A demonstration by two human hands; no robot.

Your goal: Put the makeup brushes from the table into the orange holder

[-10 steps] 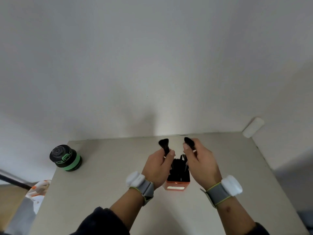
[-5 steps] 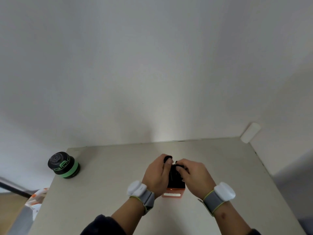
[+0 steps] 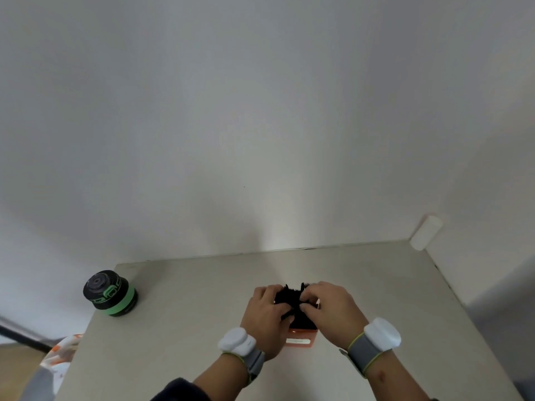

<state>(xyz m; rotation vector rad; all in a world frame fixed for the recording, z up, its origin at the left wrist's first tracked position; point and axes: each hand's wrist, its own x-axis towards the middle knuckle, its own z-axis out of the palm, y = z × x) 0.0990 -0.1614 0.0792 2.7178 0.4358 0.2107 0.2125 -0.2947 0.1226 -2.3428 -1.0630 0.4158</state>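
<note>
The orange holder (image 3: 301, 341) stands on the beige table (image 3: 188, 328), near its front middle; only its front face with a white label shows. Black makeup brushes (image 3: 291, 298) stick up out of it in a bunch. My left hand (image 3: 265, 316) presses against the left side of the bunch, fingers curled around the brush heads. My right hand (image 3: 333, 309) is on the right side, fingertips pinched on the brushes. Both hands hide most of the holder and the handles.
A black and green round container (image 3: 111, 293) sits at the table's back left corner. A white cylinder-shaped object (image 3: 425, 233) is mounted by the back right corner. White wall rises behind the table. An orange-and-white object (image 3: 62, 350) lies off the left edge.
Each hand held a brush above the holder a second ago. Both hands have come down and closed in over the holder, and the brush heads now sit among the bunch.
</note>
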